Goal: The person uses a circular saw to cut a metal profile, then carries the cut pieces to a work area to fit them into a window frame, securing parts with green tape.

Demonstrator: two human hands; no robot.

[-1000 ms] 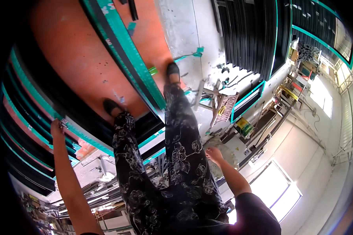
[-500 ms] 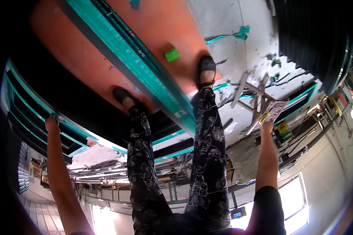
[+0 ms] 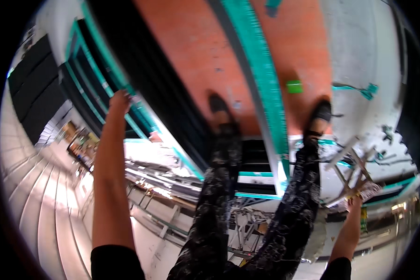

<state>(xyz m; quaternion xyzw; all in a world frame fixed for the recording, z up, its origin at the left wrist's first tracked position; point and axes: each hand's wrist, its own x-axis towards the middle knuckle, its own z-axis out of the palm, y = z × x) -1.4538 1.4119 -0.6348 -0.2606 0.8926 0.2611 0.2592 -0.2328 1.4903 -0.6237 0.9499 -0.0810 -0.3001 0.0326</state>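
My left hand (image 3: pixel 120 100) is closed on the edge of a long dark frame (image 3: pixel 147 119) with green protective film, on my left. Motion smears its fingers. Far to the right, my right hand (image 3: pixel 354 202) is at the seat (image 3: pixel 369 190) of a folding wooden stool (image 3: pixel 347 175) with crossed legs. Its fingers are closed at a small yellow thing on that seat, too blurred to name. Between my feet runs a long profile (image 3: pixel 261 70) covered in green film.
A small bright green block (image 3: pixel 294 87) lies on the orange floor (image 3: pixel 186 42) near my right shoe (image 3: pixel 321 112). Green film scraps (image 3: pixel 369 91) lie on the grey floor to the right. Stacked long profiles (image 3: pixel 158 179) and a metal rack (image 3: pixel 249 228) are behind my legs.
The whole view has swung, so the floor, my feet and the stool appear farther right and lower. My left hand stays at the frame, and my right hand stays at the stool's seat.
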